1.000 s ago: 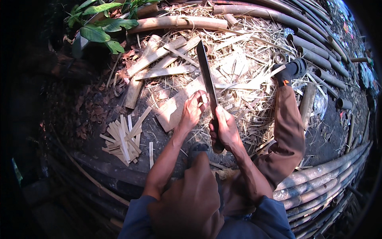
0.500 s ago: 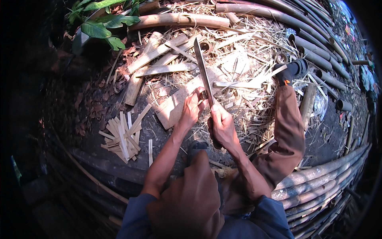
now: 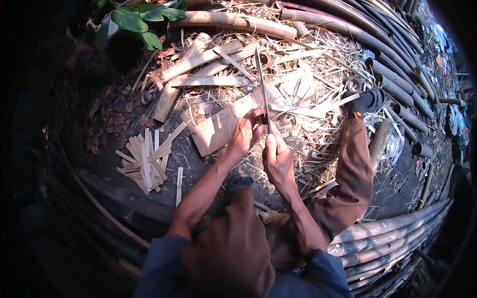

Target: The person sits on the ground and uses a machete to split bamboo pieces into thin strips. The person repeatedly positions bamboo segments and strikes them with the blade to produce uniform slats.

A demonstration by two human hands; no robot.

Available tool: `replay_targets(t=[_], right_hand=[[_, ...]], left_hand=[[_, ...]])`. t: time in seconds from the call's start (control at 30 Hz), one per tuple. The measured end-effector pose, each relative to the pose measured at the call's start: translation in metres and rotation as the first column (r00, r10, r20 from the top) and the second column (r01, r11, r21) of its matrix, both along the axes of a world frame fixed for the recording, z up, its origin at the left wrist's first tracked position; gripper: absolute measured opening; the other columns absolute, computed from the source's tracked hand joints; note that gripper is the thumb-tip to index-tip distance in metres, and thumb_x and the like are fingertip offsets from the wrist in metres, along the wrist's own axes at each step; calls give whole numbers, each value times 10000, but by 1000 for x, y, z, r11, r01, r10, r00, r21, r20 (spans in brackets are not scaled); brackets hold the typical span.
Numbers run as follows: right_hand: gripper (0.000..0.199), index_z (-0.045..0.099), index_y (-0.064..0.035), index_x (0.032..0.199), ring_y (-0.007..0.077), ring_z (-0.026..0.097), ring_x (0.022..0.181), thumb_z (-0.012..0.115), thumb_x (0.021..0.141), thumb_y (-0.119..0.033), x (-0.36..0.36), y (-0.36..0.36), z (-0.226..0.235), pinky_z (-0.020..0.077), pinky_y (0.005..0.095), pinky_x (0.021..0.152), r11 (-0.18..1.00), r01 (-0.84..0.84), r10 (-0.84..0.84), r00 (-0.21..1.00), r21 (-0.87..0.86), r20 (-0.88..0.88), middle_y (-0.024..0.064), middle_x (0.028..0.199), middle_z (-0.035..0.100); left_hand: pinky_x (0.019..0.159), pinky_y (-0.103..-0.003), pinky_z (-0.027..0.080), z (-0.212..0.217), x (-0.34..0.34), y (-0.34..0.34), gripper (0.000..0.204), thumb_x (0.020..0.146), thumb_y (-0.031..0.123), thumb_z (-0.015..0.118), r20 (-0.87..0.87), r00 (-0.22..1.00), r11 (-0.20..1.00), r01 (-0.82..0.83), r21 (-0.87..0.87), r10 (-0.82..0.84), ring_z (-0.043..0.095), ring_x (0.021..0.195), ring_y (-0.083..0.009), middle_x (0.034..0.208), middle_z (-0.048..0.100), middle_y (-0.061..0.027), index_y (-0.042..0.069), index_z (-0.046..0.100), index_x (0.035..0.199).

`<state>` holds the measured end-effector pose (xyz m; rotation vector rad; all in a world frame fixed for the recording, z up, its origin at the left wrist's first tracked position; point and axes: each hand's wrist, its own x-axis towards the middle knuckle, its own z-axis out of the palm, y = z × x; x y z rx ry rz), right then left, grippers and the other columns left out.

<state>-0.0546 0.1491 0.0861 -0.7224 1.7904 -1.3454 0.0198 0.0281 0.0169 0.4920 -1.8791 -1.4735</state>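
My right hand [image 3: 278, 158] is closed round the handle of a machete [image 3: 261, 82], whose long narrow blade points away from me, edge nearly upright. Just left of the blade's base, my left hand [image 3: 243, 133] curls its fingers round a small dark piece [image 3: 262, 119] that is held against or very near the blade; its kind is mostly hidden by the fingers. Under the hands a flat wooden board [image 3: 213, 130] lies on the ground. A pile of thin split bamboo strips [image 3: 144, 160] rests on the soil to the left, with a single strip [image 3: 179, 186] beside it.
Split bamboo pieces [image 3: 208, 81] lie beyond the board, among shavings [image 3: 318, 134]. Whole bamboo poles [image 3: 343, 30] line the far and right sides; more poles [image 3: 387, 228] lie near right. My shod foot [image 3: 365, 101] is at right. Green leaves [image 3: 130, 19] hang far left.
The whole view has shifted slightly. The machete blade stands a little more upright, and my left hand with the small dark piece has moved slightly along its base.
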Motion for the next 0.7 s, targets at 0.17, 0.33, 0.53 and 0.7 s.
replay_targets(t=[0.17, 0.33, 0.53, 0.7], right_hand=[[433, 450, -80, 1425, 76, 447, 633, 466, 1019, -230, -3, 1, 4, 427, 264, 581, 1000, 0, 1, 999, 11, -50, 63, 659, 501], [427, 452, -81, 1422, 97, 508, 691, 444, 1023, -235, -9, -2, 0, 461, 275, 640, 999, -27, 27, 1000, 22, 5, 126, 759, 593], [423, 446, -58, 1416, 249, 573, 1125, 429, 1021, -207, 12, 6, 4, 463, 330, 912, 999, -29, 30, 998, 19, -63, 234, 1237, 596], [421, 434, -57, 1422, 304, 536, 1255, 404, 1025, -194, 13, 6, 7, 450, 349, 985, 999, -44, 45, 998, 26, -49, 229, 1317, 562]], left_hand=[[728, -339, 456, 5, -4, 2, 236, 980, 156, 475, 9, 1000, 989, 0, -149, 1, 544, 799, -222, 947, 575, -144, -26, 533, 1120], [650, -380, 453, 10, -9, -6, 240, 943, 180, 512, 11, 999, 992, -31, -125, 32, 555, 716, -296, 864, 551, -158, -9, 512, 1091], [654, -404, 468, 7, 2, 14, 255, 978, 254, 427, 70, 984, 976, -149, -156, 162, 606, 780, -332, 888, 562, -173, 20, 512, 1032], [639, -385, 477, -21, 4, 12, 381, 1014, 365, 351, 122, 961, 926, -200, -320, 249, 626, 777, -288, 879, 597, -155, 29, 525, 1062]])
